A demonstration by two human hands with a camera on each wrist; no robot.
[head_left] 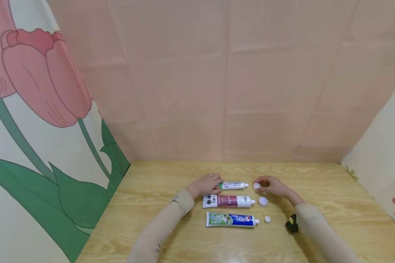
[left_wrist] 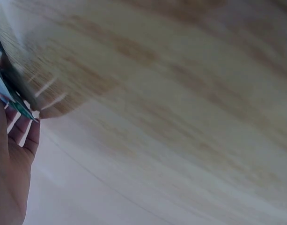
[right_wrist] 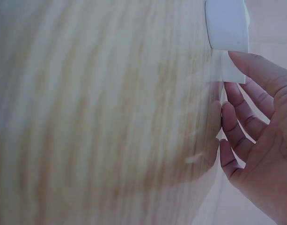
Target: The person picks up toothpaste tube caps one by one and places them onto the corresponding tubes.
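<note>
The person's left hand [head_left: 205, 184] lies over the tail end of a green-and-white toothpaste tube [head_left: 234, 185], its fingers bent around that end and gripping it. The right hand [head_left: 272, 185] pinches a small white cap [head_left: 256, 186] between thumb and fingers, just beyond the tube's bare nozzle and apart from it; the other fingers are loosely bent. The green-and-white tube lies flat, farthest from the person in a row of three on a wood-grain table [head_left: 342, 197]. Next comes a pink-and-white CB-1 toothpaste tube [head_left: 227, 201], with a wide white cap [head_left: 263, 201] near its nozzle. Nearest the person is a blue-and-green toothpaste tube [head_left: 232, 220], a little white cap [head_left: 267, 220] beside its nozzle. A black object with a yellow mark [head_left: 292, 223] stands near the right sleeve [head_left: 322, 230].
</note>
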